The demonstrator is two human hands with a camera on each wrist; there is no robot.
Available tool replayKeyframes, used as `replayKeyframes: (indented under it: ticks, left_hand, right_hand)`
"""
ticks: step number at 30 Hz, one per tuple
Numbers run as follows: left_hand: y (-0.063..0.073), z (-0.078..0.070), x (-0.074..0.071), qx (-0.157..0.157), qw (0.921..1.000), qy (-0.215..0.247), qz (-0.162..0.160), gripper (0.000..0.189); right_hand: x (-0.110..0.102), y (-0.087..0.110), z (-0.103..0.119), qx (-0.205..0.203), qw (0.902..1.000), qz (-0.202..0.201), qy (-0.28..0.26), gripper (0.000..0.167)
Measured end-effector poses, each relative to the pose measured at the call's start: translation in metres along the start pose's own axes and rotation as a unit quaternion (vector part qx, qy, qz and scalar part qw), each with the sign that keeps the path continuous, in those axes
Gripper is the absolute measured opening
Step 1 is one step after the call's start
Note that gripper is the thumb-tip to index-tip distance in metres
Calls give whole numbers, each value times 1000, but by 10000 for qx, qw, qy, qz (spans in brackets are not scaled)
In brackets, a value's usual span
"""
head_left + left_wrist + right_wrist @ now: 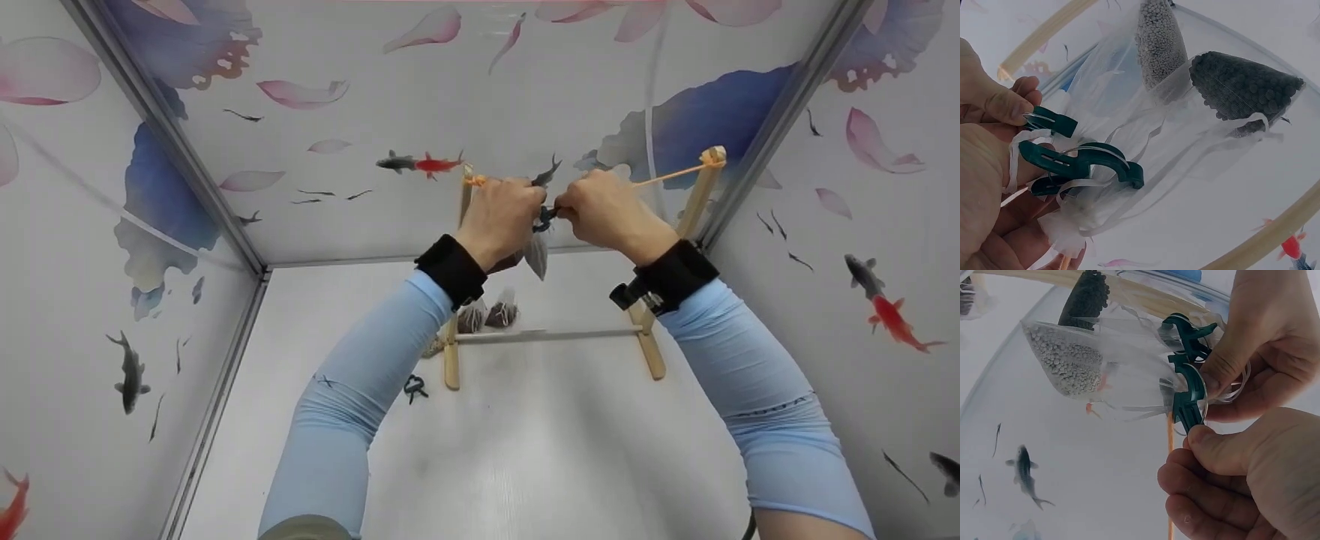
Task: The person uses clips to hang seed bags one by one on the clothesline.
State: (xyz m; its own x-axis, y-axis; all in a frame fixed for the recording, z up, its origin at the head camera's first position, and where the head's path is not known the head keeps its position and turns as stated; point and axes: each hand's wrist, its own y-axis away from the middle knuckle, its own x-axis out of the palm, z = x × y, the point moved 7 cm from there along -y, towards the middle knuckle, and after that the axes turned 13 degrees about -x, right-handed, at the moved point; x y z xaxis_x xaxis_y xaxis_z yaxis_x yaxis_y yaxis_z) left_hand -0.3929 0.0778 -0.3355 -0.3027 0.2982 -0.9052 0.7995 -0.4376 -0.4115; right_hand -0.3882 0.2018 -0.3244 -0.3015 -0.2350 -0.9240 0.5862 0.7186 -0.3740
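Observation:
My left hand (501, 217) grips the gathered neck of a sheer drawstring bag (1134, 374) of pale grey pellets, its white drawstring looped over a finger. Beside it hangs another sheer bag with dark round pellets (1244, 87). With thumb and fingertips, my right hand (613, 211) pinches the end of a green spring clip (1189, 399) at the pale bag's neck. A second green clip (1188, 333) sits next to the left thumb, by the other bag. Behind the fingers runs an orange cord (667, 178), partly hidden by both hands.
The cord spans two wooden posts (699, 199) of a stand, joined low down by a pale crossbar (555, 335). Behind that bar lie filled mesh bags (502, 311). A dark clip (415, 387) rests on the white table (525, 442), left of the stand. Printed panels enclose the sides and back.

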Motion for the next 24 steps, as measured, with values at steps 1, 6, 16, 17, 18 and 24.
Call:
replayKeyframes:
  ticks: [1,6,16,17,18,24]
  left_hand:
    - [0,0,-1,5,10000,-5,-25,14]
    - [3,1,-3,-13,9993,-321,-167,15]
    - [17,-7,-5,194,9988,-445,-117,22]
    - [20,-7,-7,254,9990,-320,-186,22]
    - [22,-8,-9,309,9990,-165,-275,21]
    - [41,-1,-21,566,9906,798,-955,20]
  right_hand:
    - [0,0,1,11,10000,59,65,14]
    - [3,0,5,-181,9995,218,133,12]
    - [11,18,10,-625,9969,-383,-299,35]
    - [11,21,11,-707,9957,-527,-289,37]
    - [11,24,12,-781,9943,-673,-267,40]
    - [14,43,12,-979,9829,-1551,-165,50]
